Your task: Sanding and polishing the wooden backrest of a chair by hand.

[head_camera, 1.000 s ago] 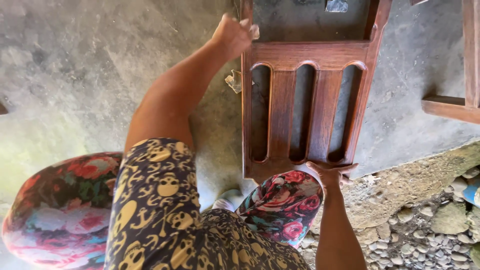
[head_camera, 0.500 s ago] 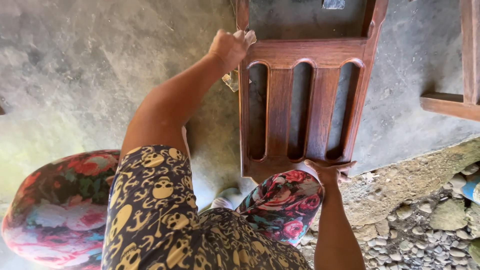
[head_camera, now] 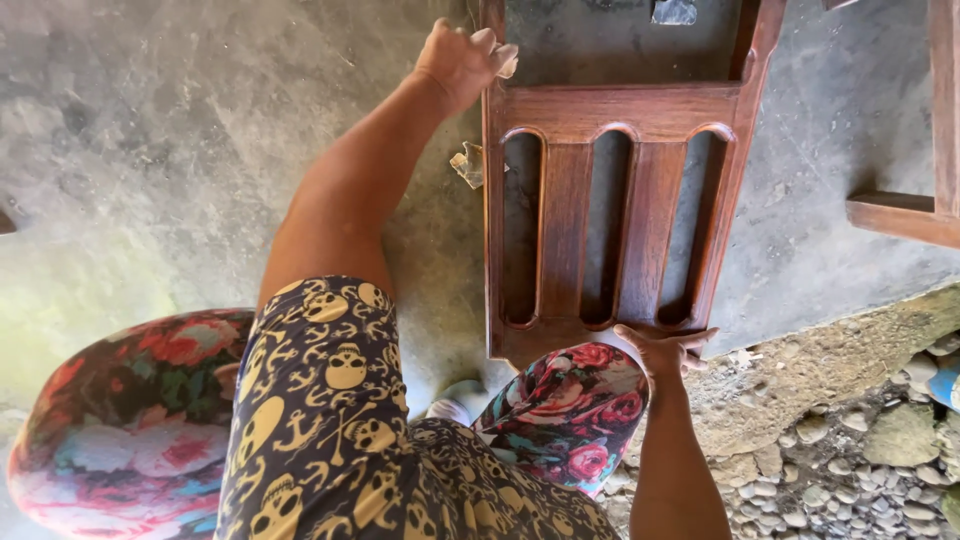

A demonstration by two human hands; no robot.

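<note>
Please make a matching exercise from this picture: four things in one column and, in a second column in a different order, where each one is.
Things:
1. left hand
2. right hand
3. scrap of paper
4. stones

Places:
A. on the concrete floor, beside the left post of the wooden chair back
B. on the near bottom rail of the frame
C. on the ground at lower right
D. at the top of the frame's left post, holding a small pale piece

Pairs: 1-D, 2-B, 3-A, 4-C
</note>
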